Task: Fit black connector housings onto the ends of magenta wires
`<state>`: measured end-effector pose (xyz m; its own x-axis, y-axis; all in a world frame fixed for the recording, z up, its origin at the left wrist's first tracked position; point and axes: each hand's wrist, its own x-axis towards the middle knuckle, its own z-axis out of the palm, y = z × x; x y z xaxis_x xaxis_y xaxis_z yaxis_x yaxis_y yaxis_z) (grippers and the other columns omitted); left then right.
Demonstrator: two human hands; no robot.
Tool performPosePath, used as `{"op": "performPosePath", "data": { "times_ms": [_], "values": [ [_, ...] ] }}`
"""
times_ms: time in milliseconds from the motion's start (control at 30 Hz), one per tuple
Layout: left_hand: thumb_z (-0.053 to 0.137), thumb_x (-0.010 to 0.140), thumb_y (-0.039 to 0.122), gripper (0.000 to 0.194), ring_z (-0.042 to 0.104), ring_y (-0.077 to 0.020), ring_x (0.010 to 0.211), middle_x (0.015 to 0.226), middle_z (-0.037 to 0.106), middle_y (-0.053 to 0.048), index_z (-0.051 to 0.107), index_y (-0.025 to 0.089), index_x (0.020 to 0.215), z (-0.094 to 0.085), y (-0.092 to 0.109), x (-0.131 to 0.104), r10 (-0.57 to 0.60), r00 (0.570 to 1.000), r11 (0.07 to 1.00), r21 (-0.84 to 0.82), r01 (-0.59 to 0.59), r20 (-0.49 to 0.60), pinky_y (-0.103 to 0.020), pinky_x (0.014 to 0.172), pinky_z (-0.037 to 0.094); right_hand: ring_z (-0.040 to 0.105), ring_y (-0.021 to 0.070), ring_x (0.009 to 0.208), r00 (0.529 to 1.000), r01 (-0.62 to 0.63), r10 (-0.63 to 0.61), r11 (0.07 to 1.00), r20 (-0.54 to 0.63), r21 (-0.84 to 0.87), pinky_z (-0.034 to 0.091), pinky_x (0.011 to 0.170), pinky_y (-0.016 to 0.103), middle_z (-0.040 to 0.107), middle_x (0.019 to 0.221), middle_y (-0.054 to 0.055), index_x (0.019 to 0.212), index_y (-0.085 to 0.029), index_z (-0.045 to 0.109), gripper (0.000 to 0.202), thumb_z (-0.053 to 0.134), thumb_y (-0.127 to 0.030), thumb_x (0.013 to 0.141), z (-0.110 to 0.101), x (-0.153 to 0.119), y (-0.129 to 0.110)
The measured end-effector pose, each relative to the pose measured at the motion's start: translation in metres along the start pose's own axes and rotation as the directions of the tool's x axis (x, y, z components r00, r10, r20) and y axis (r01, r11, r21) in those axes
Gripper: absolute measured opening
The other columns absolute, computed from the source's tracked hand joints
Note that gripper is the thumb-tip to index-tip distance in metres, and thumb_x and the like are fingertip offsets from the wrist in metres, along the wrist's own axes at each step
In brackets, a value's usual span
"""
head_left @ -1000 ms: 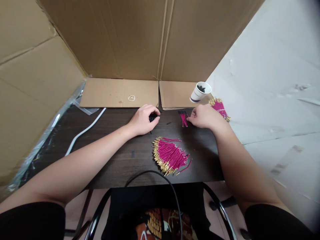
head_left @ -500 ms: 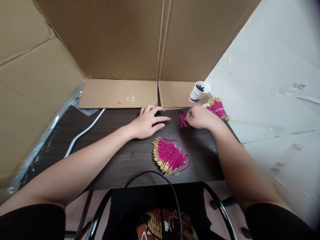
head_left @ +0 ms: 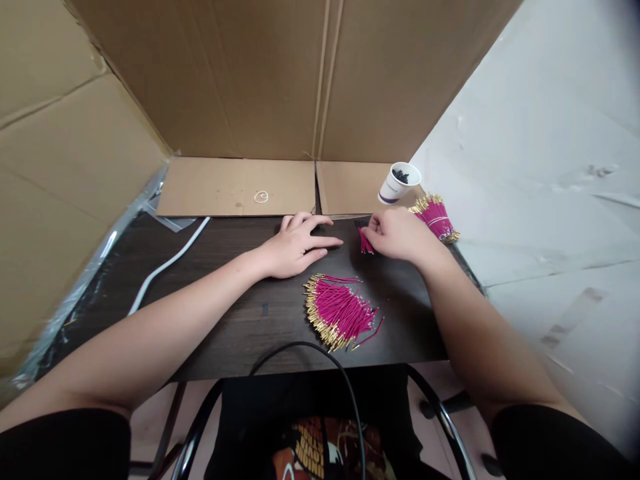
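My left hand point(head_left: 299, 245) rests on the dark table point(head_left: 230, 287) with its fingers spread; small dark bits lie partly hidden under the fingers. At the small bunch of magenta wires with black ends point(head_left: 365, 241), my right hand point(head_left: 393, 233) has its fingers closed over the right side; whatever is between the fingertips is too small to make out. Nearer my body lies a large pile of magenta wires with gold tips point(head_left: 345, 310). Behind my right hand, a tied bundle of magenta wires point(head_left: 436, 219) sits at the table's right edge.
A white paper cup point(head_left: 399, 183) with black pieces inside stands on the flat cardboard point(head_left: 280, 175) at the back. A rubber band point(head_left: 261, 197) lies on that cardboard. A white cable point(head_left: 170, 263) crosses the left side, and a black cable point(head_left: 345, 377) loops over the front edge.
My right hand has shifted slightly up and left, covering more of the small bunch's top. My left hand's fingers have moved slightly and stay spread.
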<state>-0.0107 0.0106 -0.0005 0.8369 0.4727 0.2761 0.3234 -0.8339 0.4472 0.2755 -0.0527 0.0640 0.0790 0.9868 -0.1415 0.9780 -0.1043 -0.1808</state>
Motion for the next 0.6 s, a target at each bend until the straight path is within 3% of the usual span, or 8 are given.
{"op": "performPosePath", "data": {
  "times_ms": [67, 133, 300, 400, 600],
  "values": [
    [0.063, 0.115, 0.034, 0.04, 0.047, -0.0394, 0.154, 0.171, 0.058, -0.008, 0.08, 0.045, 0.149, -0.001, 0.001, 0.0, 0.018, 0.999, 1.0, 0.011, -0.018, 0.036, -0.069, 0.127, 0.035, 0.048, 0.0085, 0.066, 0.994, 0.106, -0.105, 0.994, -0.03, 0.039, 0.033, 0.071, 0.028, 0.074, 0.08, 0.007, 0.084, -0.015, 0.072, 0.03, 0.068, -0.039, 0.1, -0.001, -0.005, -0.005],
    [0.063, 0.114, 0.034, 0.037, 0.049, -0.0399, 0.152, 0.169, 0.06, -0.008, 0.083, 0.042, 0.144, -0.001, 0.001, 0.0, 0.017, 0.999, 1.0, 0.023, -0.018, 0.037, -0.069, 0.125, 0.035, 0.048, 0.0058, 0.065, 0.964, 0.258, -0.265, 0.957, 0.039, 0.131, 0.033, 0.07, 0.025, 0.074, 0.079, 0.003, 0.089, -0.016, 0.073, 0.024, 0.072, -0.038, 0.098, -0.001, -0.011, -0.011],
    [0.073, 0.109, 0.034, 0.022, 0.056, -0.0388, 0.145, 0.154, 0.071, -0.009, 0.09, 0.034, 0.123, 0.002, 0.0, -0.001, -0.018, 0.997, 1.0, 0.013, 0.019, -0.074, -0.067, 0.122, 0.036, 0.051, 0.0016, 0.066, 0.764, 0.499, -0.603, 0.777, 0.228, 0.384, 0.037, 0.069, 0.019, 0.069, 0.075, -0.003, 0.094, -0.016, 0.078, 0.017, 0.076, -0.032, 0.095, 0.003, -0.019, -0.026],
    [0.079, 0.102, 0.03, 0.013, 0.061, -0.0361, 0.139, 0.145, 0.076, -0.008, 0.09, 0.031, 0.109, 0.004, 0.0, -0.002, -0.011, 0.992, 1.0, 0.007, 0.012, -0.129, -0.063, 0.121, 0.038, 0.055, 0.0023, 0.072, 0.691, 0.544, -0.684, 0.704, 0.233, 0.456, 0.041, 0.071, 0.018, 0.07, 0.082, -0.002, 0.102, -0.017, 0.083, 0.015, 0.078, -0.029, 0.094, 0.011, -0.018, -0.032],
    [0.082, 0.1, 0.028, 0.005, 0.066, -0.0335, 0.131, 0.134, 0.079, -0.008, 0.087, 0.026, 0.099, 0.007, -0.003, -0.002, -0.042, 0.976, 0.999, -0.019, 0.039, -0.215, -0.058, 0.115, 0.043, 0.062, 0.0047, 0.082, 0.624, 0.559, -0.76, 0.596, 0.182, 0.576, 0.048, 0.076, 0.02, 0.078, 0.099, 0.002, 0.108, -0.021, 0.088, 0.018, 0.076, -0.032, 0.098, 0.021, -0.019, -0.036]
  ]
}}
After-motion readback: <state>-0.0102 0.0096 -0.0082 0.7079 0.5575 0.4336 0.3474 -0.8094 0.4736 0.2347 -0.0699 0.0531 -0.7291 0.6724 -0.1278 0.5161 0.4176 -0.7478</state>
